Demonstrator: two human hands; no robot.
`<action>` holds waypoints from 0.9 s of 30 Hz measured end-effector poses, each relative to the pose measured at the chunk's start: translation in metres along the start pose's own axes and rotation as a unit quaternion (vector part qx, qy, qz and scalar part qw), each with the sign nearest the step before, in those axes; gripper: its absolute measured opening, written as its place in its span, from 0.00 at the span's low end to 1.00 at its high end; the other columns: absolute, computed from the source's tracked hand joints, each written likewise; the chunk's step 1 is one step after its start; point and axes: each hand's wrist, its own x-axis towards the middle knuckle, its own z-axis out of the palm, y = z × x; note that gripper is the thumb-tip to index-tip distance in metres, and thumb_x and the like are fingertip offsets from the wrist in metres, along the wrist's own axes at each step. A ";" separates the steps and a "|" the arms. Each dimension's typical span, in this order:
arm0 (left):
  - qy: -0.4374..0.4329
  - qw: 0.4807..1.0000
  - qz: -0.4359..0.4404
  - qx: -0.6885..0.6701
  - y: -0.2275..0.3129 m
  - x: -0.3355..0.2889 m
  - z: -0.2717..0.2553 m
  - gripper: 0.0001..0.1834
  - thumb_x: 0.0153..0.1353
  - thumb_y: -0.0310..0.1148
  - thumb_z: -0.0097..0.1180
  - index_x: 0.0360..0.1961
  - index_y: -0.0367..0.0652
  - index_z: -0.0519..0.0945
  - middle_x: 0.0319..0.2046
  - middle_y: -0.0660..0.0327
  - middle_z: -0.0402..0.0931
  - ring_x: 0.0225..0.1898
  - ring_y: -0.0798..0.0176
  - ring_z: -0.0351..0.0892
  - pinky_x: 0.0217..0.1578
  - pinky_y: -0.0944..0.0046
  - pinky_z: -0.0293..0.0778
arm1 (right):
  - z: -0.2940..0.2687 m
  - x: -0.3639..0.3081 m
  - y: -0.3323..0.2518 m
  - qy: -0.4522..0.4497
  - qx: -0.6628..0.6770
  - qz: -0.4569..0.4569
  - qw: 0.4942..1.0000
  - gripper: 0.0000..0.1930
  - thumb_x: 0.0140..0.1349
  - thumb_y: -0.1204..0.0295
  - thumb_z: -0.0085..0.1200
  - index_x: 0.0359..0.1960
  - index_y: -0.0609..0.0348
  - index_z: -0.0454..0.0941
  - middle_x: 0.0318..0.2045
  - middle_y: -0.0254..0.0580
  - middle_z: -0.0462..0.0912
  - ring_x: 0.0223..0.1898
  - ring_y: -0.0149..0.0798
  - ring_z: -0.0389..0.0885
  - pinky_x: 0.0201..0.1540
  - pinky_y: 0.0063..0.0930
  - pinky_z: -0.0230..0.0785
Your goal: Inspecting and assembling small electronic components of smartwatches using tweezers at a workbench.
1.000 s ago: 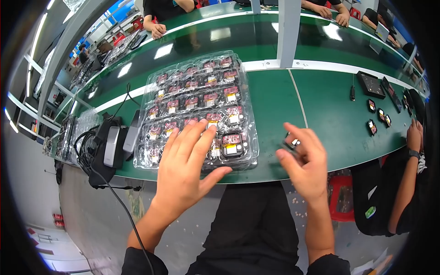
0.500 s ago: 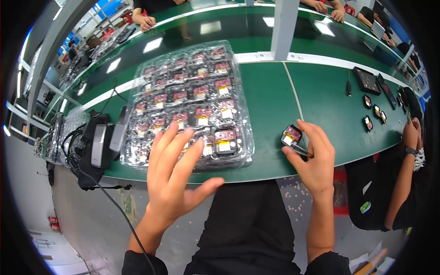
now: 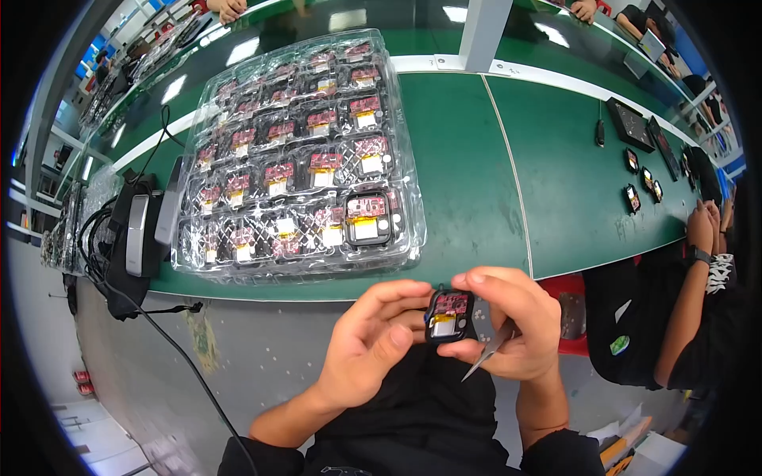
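Observation:
In front of my body, above my lap, my right hand [image 3: 520,325] pinches a small black watch case [image 3: 450,315] between thumb and fingers. Its open side faces up and shows a red circuit board, yellow tape and a silvery battery. A pair of pointed metal tweezers [image 3: 490,354] is tucked in the same hand, tips angled down. Beside the case's left edge is my left hand [image 3: 365,345], fingers curved and thumb apart; whether its fingertips touch the case is hard to tell. A clear plastic tray [image 3: 409,214] on the green table holds rows of similar cases.
Scanner-like grey devices [image 3: 138,230] and black cables stand left of the tray. Farther right on the table [image 3: 468,182] lie several loose watch cases [image 3: 632,198], a black box [image 3: 631,124] and a small dark tool [image 3: 600,133]. A co-worker's arm [image 3: 686,305] is at the right.
My right hand has brought the watch case from over the table toward my body. My left hand has come away from the tray to the case's side. The view has shifted.

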 end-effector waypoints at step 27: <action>0.072 0.920 0.233 0.307 -0.017 -0.008 -0.002 0.34 0.55 0.22 0.78 0.63 0.29 0.77 0.60 0.41 0.79 0.60 0.47 0.84 0.58 0.53 0.84 | 0.021 -0.021 -0.022 -0.013 0.276 0.237 0.931 0.27 0.56 0.65 0.80 0.53 0.65 0.83 0.50 0.41 0.76 0.33 0.23 0.71 0.29 0.19 0.63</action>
